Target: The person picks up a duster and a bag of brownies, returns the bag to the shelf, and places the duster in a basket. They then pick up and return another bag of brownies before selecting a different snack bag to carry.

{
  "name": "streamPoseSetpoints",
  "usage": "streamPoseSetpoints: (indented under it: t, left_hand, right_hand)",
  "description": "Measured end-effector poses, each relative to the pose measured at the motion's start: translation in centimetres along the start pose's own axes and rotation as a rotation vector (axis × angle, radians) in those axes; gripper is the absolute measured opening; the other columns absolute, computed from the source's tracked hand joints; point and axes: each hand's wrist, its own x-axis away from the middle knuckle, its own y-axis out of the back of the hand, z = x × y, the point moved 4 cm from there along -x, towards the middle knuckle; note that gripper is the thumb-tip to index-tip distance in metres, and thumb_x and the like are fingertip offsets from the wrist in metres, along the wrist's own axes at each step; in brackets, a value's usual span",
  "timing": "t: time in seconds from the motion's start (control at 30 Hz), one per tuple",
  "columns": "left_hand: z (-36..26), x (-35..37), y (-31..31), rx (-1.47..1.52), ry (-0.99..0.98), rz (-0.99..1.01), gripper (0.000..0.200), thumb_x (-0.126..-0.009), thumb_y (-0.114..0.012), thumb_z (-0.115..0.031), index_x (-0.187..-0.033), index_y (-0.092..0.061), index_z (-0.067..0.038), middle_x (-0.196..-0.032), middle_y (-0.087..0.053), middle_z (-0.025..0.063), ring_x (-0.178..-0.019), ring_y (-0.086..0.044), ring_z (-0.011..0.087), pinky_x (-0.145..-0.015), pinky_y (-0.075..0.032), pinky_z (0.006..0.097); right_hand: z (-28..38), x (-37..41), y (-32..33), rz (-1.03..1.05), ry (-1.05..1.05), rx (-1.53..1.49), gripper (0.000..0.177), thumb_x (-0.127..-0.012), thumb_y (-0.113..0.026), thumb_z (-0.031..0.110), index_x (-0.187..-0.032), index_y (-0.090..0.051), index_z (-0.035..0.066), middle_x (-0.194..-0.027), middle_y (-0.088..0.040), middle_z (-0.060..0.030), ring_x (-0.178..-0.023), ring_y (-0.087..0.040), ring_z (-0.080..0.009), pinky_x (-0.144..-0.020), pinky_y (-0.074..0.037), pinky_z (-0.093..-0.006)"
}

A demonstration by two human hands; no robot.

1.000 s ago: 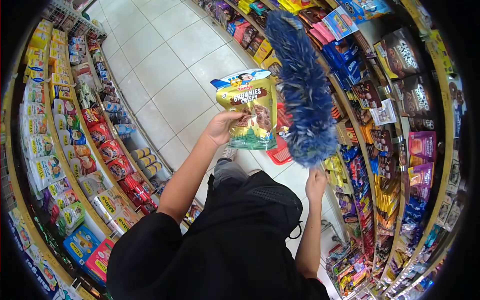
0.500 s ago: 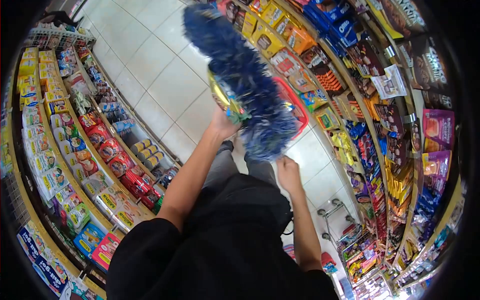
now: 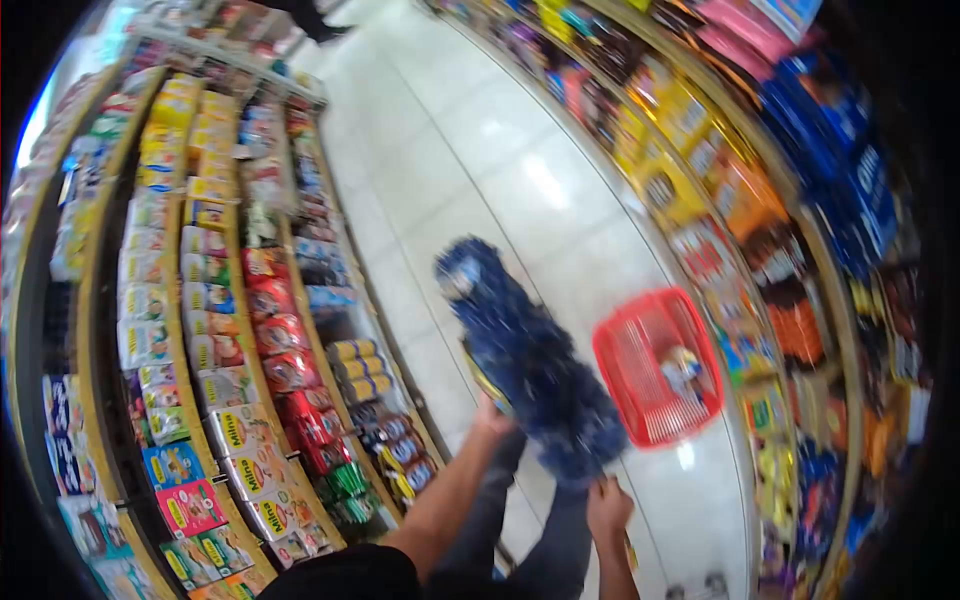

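Note:
A fluffy dark blue duster (image 3: 535, 365) slants across the middle of the view, above the tiled floor. My right hand (image 3: 608, 510) is closed around its lower end, and a short bit of handle shows below the fist. My left hand (image 3: 490, 418) grips a yellow packet (image 3: 484, 378) behind the duster's left side. Most of that packet is hidden by the fibres, so its kind does not show clearly. To the right of the duster, a red plastic basket (image 3: 605, 375) stands on the floor with a small packet (image 3: 682, 368) inside.
Shelves of boxed and bagged goods (image 3: 250, 450) line the left side. Snack packets (image 3: 685, 115) fill the shelves on the right. Between them runs a white tiled aisle (image 3: 440, 130). A dark-clothed leg or foot (image 3: 318, 22) shows at the far end.
The view has shifted, so the duster and both hands sit lower in it. The red basket, partly covered by the duster before, is now fully visible. The yellow packet is more hidden.

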Motion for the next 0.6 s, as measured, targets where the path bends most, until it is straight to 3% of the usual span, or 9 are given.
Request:
streamPoseSetpoints:
  t: [0.03, 0.1, 0.2, 0.27, 0.37, 0.4, 0.5, 0.57, 0.6]
  left_hand:
    - [0.1, -0.7, -0.8, -0.073, -0.025, -0.064, 0.037, -0.091, -0.046, -0.038, -0.107, -0.058, -0.007, -0.103, -0.063, 0.0086, -0.092, -0.061, 0.023, -0.085, -0.049, 0.0383]
    - [-0.2, -3.8, -0.4, -0.121, 0.012, 0.021, 0.038, -0.093, -0.043, -0.038, -0.111, -0.056, -0.006, -0.106, -0.061, 0.0092, -0.096, -0.059, 0.0234, -0.088, -0.048, 0.039]
    - [0.5, -8.5, 1.3, -0.168, 0.081, 0.112, 0.042, -0.094, -0.039, -0.04, -0.116, -0.051, -0.006, -0.111, -0.058, 0.0097, -0.102, -0.057, 0.0238, -0.091, -0.045, 0.0398]
    - [1.1, -12.1, 3.1, -0.324, 0.121, 0.171, 0.045, -0.095, -0.035, -0.043, -0.117, -0.051, -0.006, -0.11, -0.058, 0.0094, -0.104, -0.056, 0.0242, -0.092, -0.044, 0.0404]
    - [3.9, -12.0, 0.3, -0.599, 0.185, -0.04, 0.036, -0.096, -0.037, -0.038, -0.114, -0.05, -0.009, -0.11, -0.057, 0.0067, -0.102, -0.055, 0.0207, -0.091, -0.044, 0.0402]
    - [5.0, -11.8, -0.4, -0.615, 0.174, -0.058, 0.03, -0.095, -0.04, -0.037, -0.104, -0.053, -0.011, -0.095, -0.059, 0.0028, -0.089, -0.058, 0.0153, -0.084, -0.047, 0.0361]
    - [7.2, -13.2, 5.2, -0.646, 0.266, -0.012, 0.047, -0.094, -0.039, -0.045, -0.117, -0.052, -0.006, -0.107, -0.062, 0.007, -0.098, -0.059, 0.0194, -0.093, -0.044, 0.0363]
    - [8.5, -12.3, 8.3, -0.637, 0.35, -0.055, 0.044, -0.094, -0.04, -0.043, -0.116, -0.053, -0.007, -0.107, -0.062, 0.0064, -0.096, -0.06, 0.0178, -0.091, -0.046, 0.0348]
    - [9.4, -12.0, 9.3, -0.64, 0.402, -0.064, 0.043, -0.094, -0.041, -0.043, -0.115, -0.053, -0.007, -0.106, -0.062, 0.006, -0.095, -0.061, 0.0174, -0.089, -0.046, 0.0343]
  right_hand:
    - [-1.3, -0.5, -0.2, -0.003, -0.009, 0.014, 0.018, -0.08, -0.059, 0.019, -0.075, -0.054, 0.003, -0.062, -0.057, -0.0192, -0.06, -0.057, -0.0399, -0.053, -0.043, -0.0461]
    - [-3.6, -1.6, -0.1, -0.118, -0.004, -0.085, 0.019, -0.08, -0.058, 0.018, -0.072, -0.051, 0.002, -0.06, -0.055, -0.021, -0.058, -0.056, -0.0412, -0.052, -0.041, -0.0475]
    - [-8.9, -4.8, -0.9, -0.201, -0.108, -0.043, 0.013, -0.077, -0.058, 0.016, -0.08, -0.057, 0.004, -0.065, -0.06, -0.0175, -0.057, -0.059, -0.0352, -0.051, -0.045, -0.0436]
    - [-14.1, -8.6, -3.2, -0.3, -0.107, 0.0, 0.016, -0.08, -0.057, 0.02, -0.082, -0.058, 0.004, -0.066, -0.06, -0.0193, -0.058, -0.059, -0.0366, -0.051, -0.045, -0.045]
    - [-18.9, -13.0, -3.9, -0.359, -0.175, 0.126, 0.026, -0.086, -0.052, 0.028, -0.079, -0.057, 0.003, -0.065, -0.058, -0.021, -0.06, -0.057, -0.0393, -0.052, -0.043, -0.0469]
    - [-19.4, -14.6, -4.3, -0.363, -0.208, 0.166, 0.03, -0.088, -0.05, 0.031, -0.077, -0.056, 0.003, -0.064, -0.057, -0.0214, -0.06, -0.057, -0.0404, -0.053, -0.043, -0.0475]
    - [-22.2, -16.1, -5.7, -0.447, -0.152, 0.062, 0.031, -0.087, -0.052, 0.036, -0.077, -0.058, 0.007, -0.068, -0.06, -0.0184, -0.062, -0.057, -0.0401, -0.055, -0.043, -0.0498]
    - [-23.9, -16.9, -6.6, -0.334, -0.23, 0.124, 0.027, -0.086, -0.054, 0.038, -0.085, -0.059, 0.011, -0.076, -0.062, -0.0178, -0.07, -0.06, -0.0375, -0.061, -0.045, -0.0491]
    - [-25.0, -17.4, -7.2, -0.37, -0.158, 0.122, 0.027, -0.086, -0.054, 0.038, -0.091, -0.06, 0.012, -0.076, -0.062, -0.0185, -0.07, -0.06, -0.0382, -0.063, -0.047, -0.0476]
